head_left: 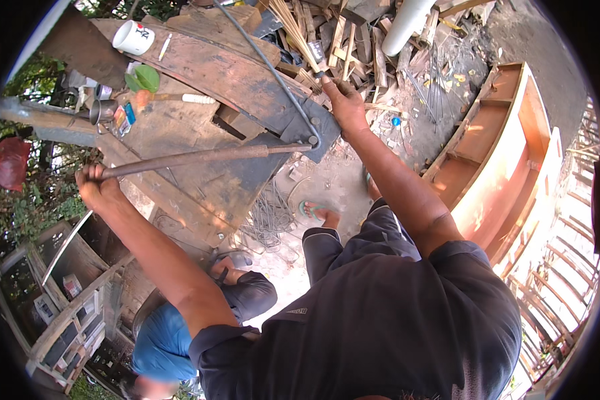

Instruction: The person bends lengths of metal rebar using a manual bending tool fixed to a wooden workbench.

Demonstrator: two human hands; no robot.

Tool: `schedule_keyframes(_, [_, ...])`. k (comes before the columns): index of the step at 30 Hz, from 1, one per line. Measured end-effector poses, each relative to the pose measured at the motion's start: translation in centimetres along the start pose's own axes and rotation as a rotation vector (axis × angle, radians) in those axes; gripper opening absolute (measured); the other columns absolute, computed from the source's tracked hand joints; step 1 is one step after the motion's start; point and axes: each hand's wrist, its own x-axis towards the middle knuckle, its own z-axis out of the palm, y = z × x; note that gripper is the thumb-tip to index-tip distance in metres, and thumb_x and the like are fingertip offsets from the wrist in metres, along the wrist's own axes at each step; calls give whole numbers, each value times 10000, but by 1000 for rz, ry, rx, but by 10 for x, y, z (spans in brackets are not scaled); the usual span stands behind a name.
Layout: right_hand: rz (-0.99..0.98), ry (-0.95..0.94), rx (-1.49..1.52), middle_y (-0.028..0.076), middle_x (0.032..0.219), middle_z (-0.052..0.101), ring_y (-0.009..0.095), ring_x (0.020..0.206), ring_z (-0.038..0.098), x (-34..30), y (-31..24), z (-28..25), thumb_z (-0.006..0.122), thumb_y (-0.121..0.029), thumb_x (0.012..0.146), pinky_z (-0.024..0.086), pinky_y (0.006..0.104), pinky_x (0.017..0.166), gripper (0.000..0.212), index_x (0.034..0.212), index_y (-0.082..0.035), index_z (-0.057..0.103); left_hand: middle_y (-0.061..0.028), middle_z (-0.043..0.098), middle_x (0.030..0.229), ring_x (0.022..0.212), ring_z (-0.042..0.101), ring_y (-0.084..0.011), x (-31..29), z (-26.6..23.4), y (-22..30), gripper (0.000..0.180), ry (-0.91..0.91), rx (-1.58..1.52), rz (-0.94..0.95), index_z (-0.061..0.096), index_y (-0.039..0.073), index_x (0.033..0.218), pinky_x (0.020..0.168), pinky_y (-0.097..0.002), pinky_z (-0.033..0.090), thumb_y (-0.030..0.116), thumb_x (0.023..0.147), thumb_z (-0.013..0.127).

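My left hand (98, 189) is wrapped round the end of a rusty metal pipe (187, 159). The pipe lies across the bench, its far end over the short leg of a grey metal rod (263, 57). That rod bends sharply round pins on a dark metal plate (325, 127) at the bench's corner. Past the plate, my right hand (347, 110) has its fingers curled, touching the dark bound end of a bundle of thin sticks (293, 33). Its grip is partly hidden, so what it holds is unclear.
The wooden bench (160, 133) carries a white mug (133, 38), a green leaf (146, 78) and a metal cup (103, 111). Scrap wood (363, 43) is piled beyond. An orange-brown wooden frame (507, 140) stands right. Someone in a blue shirt (163, 343) is at lower left.
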Motion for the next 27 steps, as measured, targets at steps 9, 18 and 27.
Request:
schedule_keyframes(9, [-790,-270,-968,141,1001,600,347,1053,562,-45,-69,-5,751,-373,795,436,458,944,318,931,-92,691,-12,357,656,548,366,-129,-278,31,138,179,-146,-189,561,400,87,834,479,-280,363,68,985,494])
schedule_keyframes(18, [-328,-398,-1121,223,1010,709,351,955,690,-35,-100,23,699,-398,750,538,413,863,456,974,-3,735,-26,418,705,528,367,-114,-436,43,152,86,43,56,716,485,33,1047,426,-253,358,81,989,527])
schedule_keyframes(27, [80,-316,-69,7,667,585,104,503,516,-32,-141,-67,641,-124,878,395,249,424,120,975,-53,645,-20,423,706,500,382,-83,-475,76,82,380,53,310,502,450,10,1364,407,-228,376,77,995,514])
